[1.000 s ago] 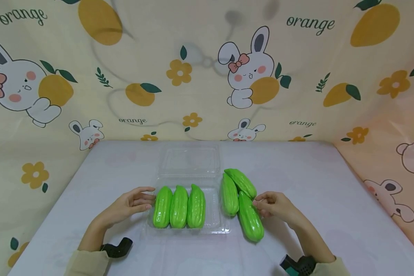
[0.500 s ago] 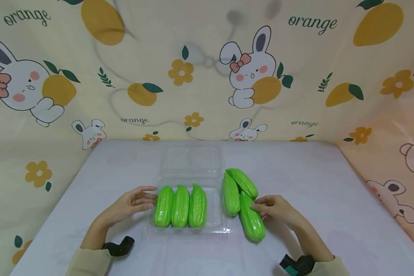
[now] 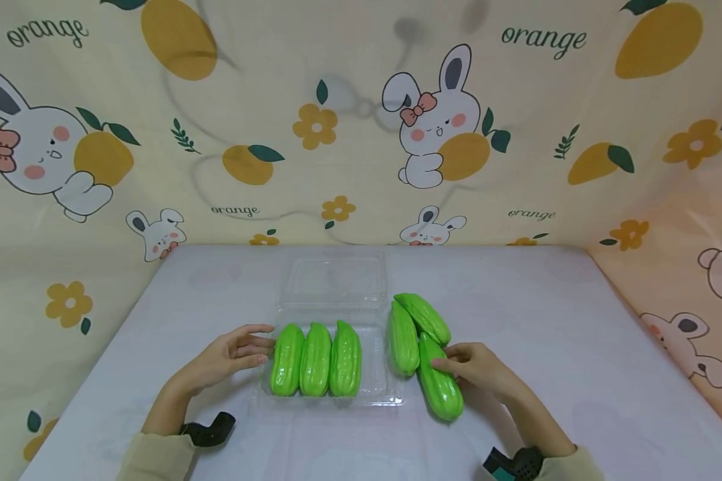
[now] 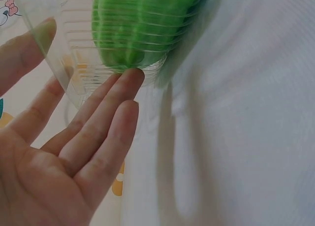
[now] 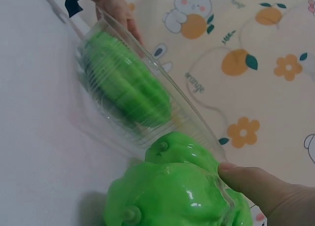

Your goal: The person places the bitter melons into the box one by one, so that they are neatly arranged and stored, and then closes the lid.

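My left hand (image 3: 231,353) is at the left side of a clear plastic clamshell box (image 3: 376,374), its fingers extended. In the left wrist view, fingertips (image 4: 132,77) lie against the ribbed wall. Inside the box, three glossy green ridged gourds (image 3: 315,361) lie side by side. My right hand (image 3: 478,367) grips the nearest of three loose gourds, a green gourd (image 3: 442,394), right of the box. Its thumb (image 5: 246,179) lies over the gourd in the right wrist view; the other fingers are mostly hidden. The other two loose gourds (image 3: 403,341) lie beside it, against each other.
The box's lid (image 3: 337,280) lies folded back toward the rear of the white table (image 3: 505,287). A cloth backdrop (image 3: 349,167) printed with rabbits and oranges rises behind the table. Black wrist cameras (image 3: 210,431) sit on both wrists.
My right hand has moved slightly down along the nearest loose gourd, and its thumb has come over the top. My left hand has stayed at the box, and the gourds lie as before.
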`<state>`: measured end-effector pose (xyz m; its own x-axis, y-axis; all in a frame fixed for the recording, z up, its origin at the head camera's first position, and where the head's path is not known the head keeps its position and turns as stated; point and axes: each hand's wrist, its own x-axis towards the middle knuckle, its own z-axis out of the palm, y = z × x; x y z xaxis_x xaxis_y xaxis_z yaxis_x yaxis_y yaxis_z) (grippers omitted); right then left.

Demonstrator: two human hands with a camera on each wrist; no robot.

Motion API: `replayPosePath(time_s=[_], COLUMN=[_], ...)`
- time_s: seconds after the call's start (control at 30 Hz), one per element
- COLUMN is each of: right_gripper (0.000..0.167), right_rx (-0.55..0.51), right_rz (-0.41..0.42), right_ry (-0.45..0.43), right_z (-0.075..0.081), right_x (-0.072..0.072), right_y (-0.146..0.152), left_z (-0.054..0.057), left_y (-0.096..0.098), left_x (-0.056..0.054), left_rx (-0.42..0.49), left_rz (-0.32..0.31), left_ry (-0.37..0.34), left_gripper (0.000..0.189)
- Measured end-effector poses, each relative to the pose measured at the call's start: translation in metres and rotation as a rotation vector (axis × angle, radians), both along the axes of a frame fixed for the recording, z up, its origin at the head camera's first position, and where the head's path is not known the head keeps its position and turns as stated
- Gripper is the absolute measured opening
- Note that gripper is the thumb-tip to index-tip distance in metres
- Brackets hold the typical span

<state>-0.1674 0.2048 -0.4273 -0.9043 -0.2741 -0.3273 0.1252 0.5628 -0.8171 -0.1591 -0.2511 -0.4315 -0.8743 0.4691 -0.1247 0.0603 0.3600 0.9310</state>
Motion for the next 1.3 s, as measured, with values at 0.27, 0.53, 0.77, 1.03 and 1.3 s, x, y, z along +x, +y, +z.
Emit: replayPosePath(time_s=[0.27, 0.53, 0.77, 1.03, 1.3], right_gripper=[0.064, 0.057, 0.051, 0.049, 0.047], right_rx=[0.025, 0.026, 0.072, 0.071, 0.069], right_rz=[0.004, 0.003, -0.005, 0.011, -0.001], right_ry=[0.016, 0.018, 0.016, 0.011, 0.019], right_z=[-0.0006, -0.0011, 0.0012, 0.0051, 0.0083], right_x=[0.001, 0.0009, 0.0012, 0.0011, -0.0002], right_y=[-0.0024, -0.0038, -0.0035, -0.0013, 0.0002], left_z=[-0.0004, -0.0006, 0.0008, 0.0016, 0.0006], left_y=[-0.0004, 0.0, -0.001, 0.0009, 0.0002], left_x=[0.0003, -0.0011, -0.0003, 0.0004, -0.0003], left_rx=[0.008, 0.002, -0.001, -0.008, 0.0], left_rz=[-0.001, 0.009, -0.009, -0.002, -0.002], left_ry=[0.001, 0.0, 0.013, 0.009, 0.002], left_gripper=[0.061, 0.061, 0.06, 0.061, 0.061])
